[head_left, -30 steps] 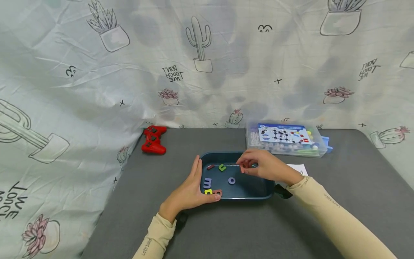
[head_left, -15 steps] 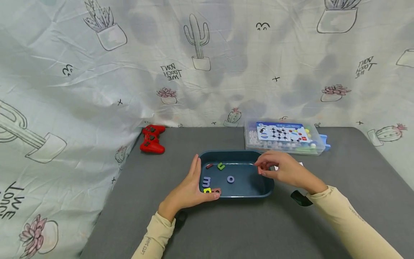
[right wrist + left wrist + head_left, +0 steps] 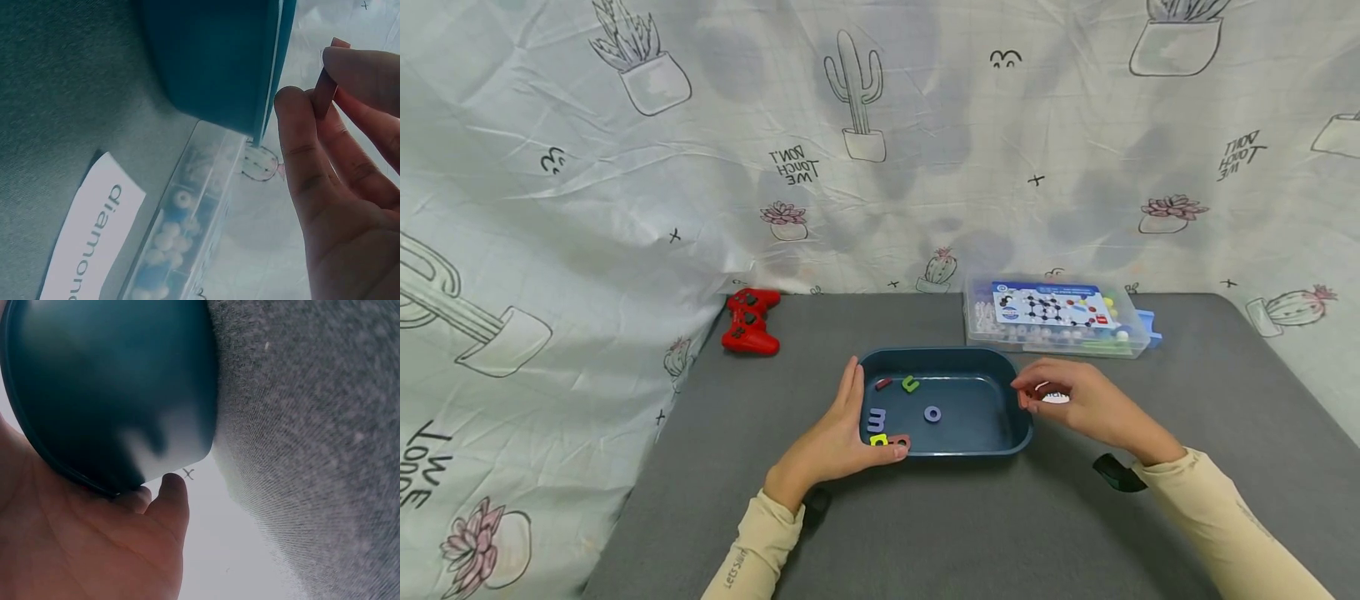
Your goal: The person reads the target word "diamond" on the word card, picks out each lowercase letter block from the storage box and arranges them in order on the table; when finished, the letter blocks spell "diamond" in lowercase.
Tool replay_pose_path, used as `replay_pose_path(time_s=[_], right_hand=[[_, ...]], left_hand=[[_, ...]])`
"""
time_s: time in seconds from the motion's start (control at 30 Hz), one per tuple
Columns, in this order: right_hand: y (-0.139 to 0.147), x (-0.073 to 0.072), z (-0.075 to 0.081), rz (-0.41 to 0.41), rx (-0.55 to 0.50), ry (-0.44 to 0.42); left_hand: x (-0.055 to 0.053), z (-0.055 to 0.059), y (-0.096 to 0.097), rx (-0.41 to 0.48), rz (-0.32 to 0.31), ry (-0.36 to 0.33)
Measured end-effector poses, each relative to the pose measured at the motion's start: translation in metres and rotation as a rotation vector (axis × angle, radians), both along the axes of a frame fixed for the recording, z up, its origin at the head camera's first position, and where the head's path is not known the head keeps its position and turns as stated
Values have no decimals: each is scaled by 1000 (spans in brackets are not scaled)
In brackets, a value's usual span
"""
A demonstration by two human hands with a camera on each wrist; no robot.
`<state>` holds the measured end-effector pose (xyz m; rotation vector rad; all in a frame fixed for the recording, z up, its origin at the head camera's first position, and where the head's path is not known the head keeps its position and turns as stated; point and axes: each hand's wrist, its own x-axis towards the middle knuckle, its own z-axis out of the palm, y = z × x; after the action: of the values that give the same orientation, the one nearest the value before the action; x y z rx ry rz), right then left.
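In the head view my left hand [image 3: 835,437] rests against the left end of a dark blue tray [image 3: 955,454]. Its fingers stand straight along the outer wall, and the thumb lies over the front rim. Inside the tray are a purple m [image 3: 876,420], a purple o [image 3: 932,414], a green letter [image 3: 911,384], a dark red piece [image 3: 883,384], a yellow letter [image 3: 878,439] and a brown letter [image 3: 900,442] partly under the thumb. Just past the tray's right rim, my right hand [image 3: 1086,404] pinches a small brick-red letter [image 3: 325,90] between thumb and fingertips; which letter cannot be told.
A white paper strip [image 3: 94,231] printed with "diamon..." lies on the grey table below my right hand. Behind the tray stands a clear box [image 3: 1056,321] of beads. A red game controller [image 3: 751,322] lies at the back left, before a cactus-print cloth [image 3: 715,167].
My right hand has carried the brick-red letter rightward from over the tray to just beyond its right rim. The left hand stays at the tray's left end.
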<state>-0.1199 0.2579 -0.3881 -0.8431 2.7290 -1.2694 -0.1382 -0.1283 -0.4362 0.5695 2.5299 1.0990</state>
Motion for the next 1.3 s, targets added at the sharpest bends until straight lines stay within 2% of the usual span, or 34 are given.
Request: replay_pose_path(time_s=[0.13, 0.3, 0.43, 0.6, 0.83, 0.93, 1.13, 1.3], right_hand=[[5, 2, -4, 18, -36, 27], [9, 4, -5, -3, -44, 44], [13, 7, -3, -41, -43, 0], [17, 11, -3, -88, 6, -12], [25, 12, -7, -76, -46, -46], [29, 13, -9, -84, -81, -114], [37, 13, -15, -107, -237, -329], [41, 15, -21, -73, -353, -408]], left_hand=[[0, 0, 0, -4, 0, -5], [0, 0, 0, -9, 1, -2], [0, 1, 0, -11, -3, 2], [-1, 0, 0, -15, 0, 3], [-1, 1, 1, -25, 7, 2], [-1, 1, 1, -21, 8, 2], [-1, 1, 0, -15, 6, 6], [-1, 0, 0, -9, -2, 9]])
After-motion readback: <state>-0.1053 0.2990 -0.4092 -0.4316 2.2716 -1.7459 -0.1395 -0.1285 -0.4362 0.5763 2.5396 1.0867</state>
